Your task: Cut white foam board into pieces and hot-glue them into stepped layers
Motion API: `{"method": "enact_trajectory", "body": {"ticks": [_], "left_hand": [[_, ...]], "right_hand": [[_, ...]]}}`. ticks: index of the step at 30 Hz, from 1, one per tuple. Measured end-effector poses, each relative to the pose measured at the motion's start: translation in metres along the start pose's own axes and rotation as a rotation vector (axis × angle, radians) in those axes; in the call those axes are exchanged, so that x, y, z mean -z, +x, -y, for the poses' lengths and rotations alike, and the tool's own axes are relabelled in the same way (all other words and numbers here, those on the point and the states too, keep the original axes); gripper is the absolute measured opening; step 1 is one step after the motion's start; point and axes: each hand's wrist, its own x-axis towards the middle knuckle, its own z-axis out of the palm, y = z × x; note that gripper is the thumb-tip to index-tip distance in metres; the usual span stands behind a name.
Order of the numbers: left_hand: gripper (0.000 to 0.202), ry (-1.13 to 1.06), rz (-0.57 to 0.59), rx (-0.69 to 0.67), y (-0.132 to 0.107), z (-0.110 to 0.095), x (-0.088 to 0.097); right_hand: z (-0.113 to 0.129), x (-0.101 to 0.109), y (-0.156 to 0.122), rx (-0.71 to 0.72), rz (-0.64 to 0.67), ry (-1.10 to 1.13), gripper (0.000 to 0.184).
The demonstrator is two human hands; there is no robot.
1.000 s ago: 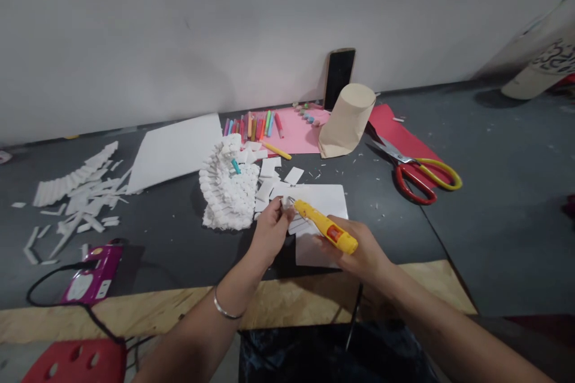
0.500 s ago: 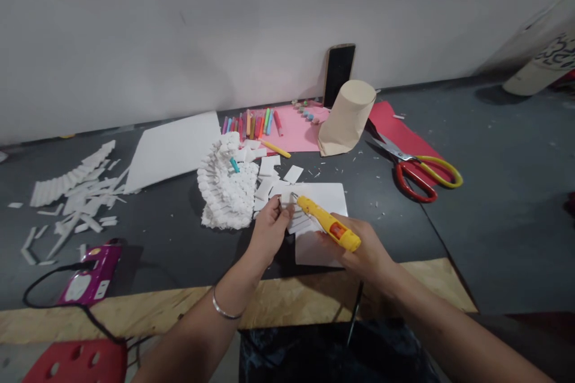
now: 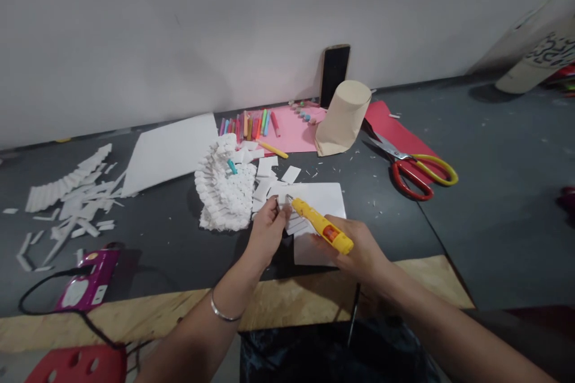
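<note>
Yellow pen-like tool [image 3: 321, 225] just below centre of frame; long axis diagonal, metal tip pointing upper left, blunt rear end lower right. Tip at or very near a small white piece [image 3: 283, 198], also near centre; too small to confirm contact. White sheet [image 3: 317, 251] lies beneath both, partly covered by the right hand.

Left of centre: ruffled white mass [image 3: 227, 197], teal peg [image 3: 232, 166] on it; loose white squares [image 3: 291, 175] between it and the tool. Upper centre: pink sheet [image 3: 299, 140] with row of markers [image 3: 256, 125] on it; beige form [image 3: 342, 122] stands in front of phone [image 3: 335, 69], hiding its lower part. Right of centre: scissors [image 3: 405, 157] overlapping red sheet [image 3: 395, 131], blades toward upper left. Far left: pile of white strips [image 3: 69, 209]; purple box [image 3: 101, 269] with black cable [image 3: 96, 330] at lower left.

Left hand [image 3: 269, 227] comes in from lower left, silver bangle [image 3: 220, 310] on wrist, thumb and fingers pinching the small white piece. Right hand [image 3: 357, 245] comes in from lower right, fingers closed around the tool body, partly hidden beneath it. Forearms converge toward centre.
</note>
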Motion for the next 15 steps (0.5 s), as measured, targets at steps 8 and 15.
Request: {"method": "enact_trajectory", "body": {"ticks": [8, 15], "left_hand": [[0.026, -0.014, 0.013, 0.020, -0.0014, -0.0031, -0.0013], [0.029, -0.004, -0.012, -0.009, -0.0017, -0.0038, -0.0018]], "right_hand": [[0.0010, -0.0022, -0.0003, 0.007, 0.008, -0.032, 0.036], [-0.0010, 0.0016, -0.0024, 0.015, -0.005, 0.002, 0.037]]}}
